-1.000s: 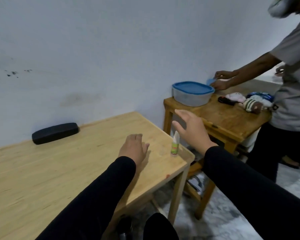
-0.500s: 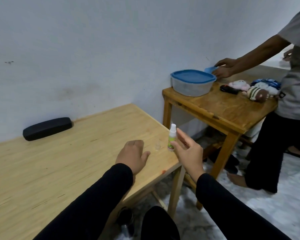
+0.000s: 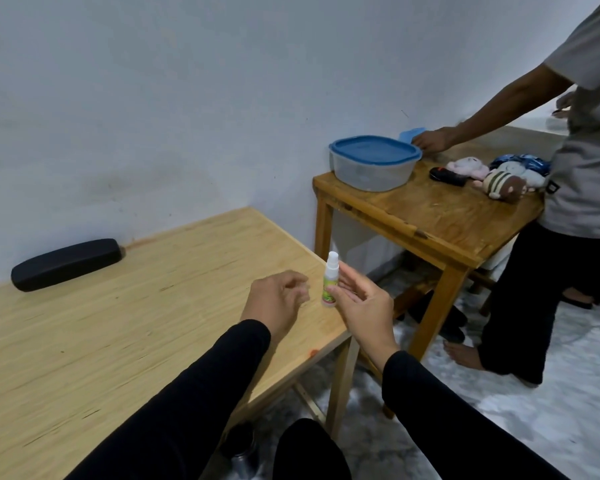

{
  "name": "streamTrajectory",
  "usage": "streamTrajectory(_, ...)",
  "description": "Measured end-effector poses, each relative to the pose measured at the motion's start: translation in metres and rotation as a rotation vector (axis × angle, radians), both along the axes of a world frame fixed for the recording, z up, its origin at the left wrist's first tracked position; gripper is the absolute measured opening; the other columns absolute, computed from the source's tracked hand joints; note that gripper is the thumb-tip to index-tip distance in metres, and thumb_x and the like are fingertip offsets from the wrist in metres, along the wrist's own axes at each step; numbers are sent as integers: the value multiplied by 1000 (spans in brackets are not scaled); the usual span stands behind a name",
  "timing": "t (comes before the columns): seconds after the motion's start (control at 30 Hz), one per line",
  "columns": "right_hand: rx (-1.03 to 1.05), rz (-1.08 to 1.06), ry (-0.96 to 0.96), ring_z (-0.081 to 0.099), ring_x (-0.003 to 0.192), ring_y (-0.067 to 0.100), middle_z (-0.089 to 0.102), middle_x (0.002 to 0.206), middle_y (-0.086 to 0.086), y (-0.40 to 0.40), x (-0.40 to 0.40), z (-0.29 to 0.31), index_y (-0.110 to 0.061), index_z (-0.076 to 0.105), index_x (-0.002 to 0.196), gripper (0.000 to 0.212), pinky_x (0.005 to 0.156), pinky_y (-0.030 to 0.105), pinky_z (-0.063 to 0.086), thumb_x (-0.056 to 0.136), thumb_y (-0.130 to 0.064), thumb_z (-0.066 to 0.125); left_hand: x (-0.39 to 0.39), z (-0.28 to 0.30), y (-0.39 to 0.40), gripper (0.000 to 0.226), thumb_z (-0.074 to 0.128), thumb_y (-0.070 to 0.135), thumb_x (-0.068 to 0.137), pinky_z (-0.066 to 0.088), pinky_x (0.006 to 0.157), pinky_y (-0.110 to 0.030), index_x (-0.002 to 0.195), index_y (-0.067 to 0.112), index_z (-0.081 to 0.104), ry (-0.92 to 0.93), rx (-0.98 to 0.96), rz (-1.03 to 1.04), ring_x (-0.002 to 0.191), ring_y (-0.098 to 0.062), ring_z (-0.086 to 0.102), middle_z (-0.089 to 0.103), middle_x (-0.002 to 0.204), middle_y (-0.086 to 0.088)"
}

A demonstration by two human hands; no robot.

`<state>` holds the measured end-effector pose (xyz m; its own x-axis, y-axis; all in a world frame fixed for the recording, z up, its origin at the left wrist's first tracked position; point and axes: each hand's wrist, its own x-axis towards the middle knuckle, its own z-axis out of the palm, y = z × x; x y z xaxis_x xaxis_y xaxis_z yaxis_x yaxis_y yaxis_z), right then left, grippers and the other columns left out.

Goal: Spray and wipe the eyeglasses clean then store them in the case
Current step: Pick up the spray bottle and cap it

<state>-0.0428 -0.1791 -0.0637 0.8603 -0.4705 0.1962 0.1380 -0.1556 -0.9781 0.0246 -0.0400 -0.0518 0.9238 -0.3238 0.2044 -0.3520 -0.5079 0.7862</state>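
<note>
A small white spray bottle (image 3: pixel 329 283) with a green label stands upright at the right corner of the light wooden table (image 3: pixel 118 341). My right hand (image 3: pixel 361 306) is around it, thumb in front and fingers behind. My left hand (image 3: pixel 278 299) hovers just left of the bottle with its fingers curled in; I cannot tell if it holds anything. The black eyeglasses case (image 3: pixel 66 264) lies shut at the back of the table by the wall. No eyeglasses are visible.
A darker wooden table (image 3: pixel 430 223) stands to the right with a blue-lidded plastic container (image 3: pixel 374 162) and plush toys (image 3: pixel 499 183). Another person (image 3: pixel 586 174) stands beside it, arm reaching over it, bare foot (image 3: pixel 465 355) on the floor.
My right hand has come back from the right and closed in around the spray bottle. My left hand has lifted off the table and curled its fingers.
</note>
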Motion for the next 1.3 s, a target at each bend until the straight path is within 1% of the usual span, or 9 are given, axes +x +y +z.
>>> streamTrajectory(0.1, 19, 13, -5, 63, 101, -6, 66, 114, -4, -2, 1, -1, -16, 58, 127, 50, 89, 13, 50, 81, -1, 70, 7, 17, -4, 15, 64, 14, 85, 44, 79, -9, 94, 26, 64, -74, -227, 43, 85, 5, 60, 67, 89, 13)
streamTrajectory(0.2, 28, 22, -10, 64, 100, -5, 67, 114, -2, -3, 1, -2, -14, 59, 127, 49, 86, 12, 51, 81, -1, 70, 8, 36, -10, 13, 65, 14, 84, 42, 74, -3, 86, 27, 62, -171, -320, -20, 84, 8, 61, 66, 83, 20)
streamTrajectory(0.33, 28, 24, -16, 64, 100, -4, 68, 113, -1, -4, 3, -3, -13, 60, 125, 47, 85, 12, 51, 81, -1, 70, 8, 44, -20, 11, 64, 13, 85, 44, 76, -5, 88, 24, 64, -244, -314, -132, 86, 7, 61, 65, 85, 22)
streamTrajectory(0.5, 23, 30, -18, 64, 96, -8, 68, 110, -1, -5, 4, -4, -13, 60, 125, 47, 84, 9, 49, 80, -1, 71, 13, 35, -25, 10, 63, 11, 85, 48, 79, -12, 92, 16, 68, -276, -248, -228, 84, -4, 62, 68, 86, 9)
streamTrajectory(0.63, 0, 34, -24, 65, 98, -4, 68, 112, 2, -7, 2, -3, -22, 60, 121, 48, 88, 14, 51, 80, -2, 72, 12, 30, -23, 18, 61, 11, 87, 45, 81, -6, 102, 20, 68, -237, -227, -273, 89, 3, 62, 68, 96, 11)
streamTrajectory(0.77, -78, 53, -65, 65, 105, 4, 66, 109, -8, -12, 2, 2, -42, 51, 116, 58, 93, 23, 51, 80, -1, 71, 4, 21, -15, 36, 59, 10, 89, 45, 89, -9, 120, 28, 56, -149, -264, -232, 102, 8, 57, 62, 107, 15)
streamTrajectory(0.9, -237, 64, -89, 62, 108, -1, 64, 112, -12, -14, 2, 12, -50, 47, 120, 66, 92, 17, 49, 82, 0, 69, -5, -1, -11, 36, 62, 7, 86, 46, 85, -9, 113, 30, 58, -23, -291, -175, 99, 6, 60, 66, 106, 11)
streamTrajectory(1.1, -442, 96, -71, 57, 101, -15, 62, 115, -8, -17, 6, 18, -38, 53, 124, 55, 84, 4, 45, 83, -3, 68, -10, -11, -22, 27, 66, 4, 81, 50, 79, -11, 101, 22, 64, 41, -374, -127, 86, 2, 66, 71, 92, 8)
streamTrajectory(1.3, -426, 107, -27, 63, 103, 3, 65, 111, -3, -17, 10, 11, -34, 52, 131, 59, 83, 5, 46, 83, -3, 68, -9, -12, -24, 22, 67, 5, 81, 50, 74, -9, 95, 21, 66, 73, -400, -99, 84, 2, 66, 71, 90, 8)
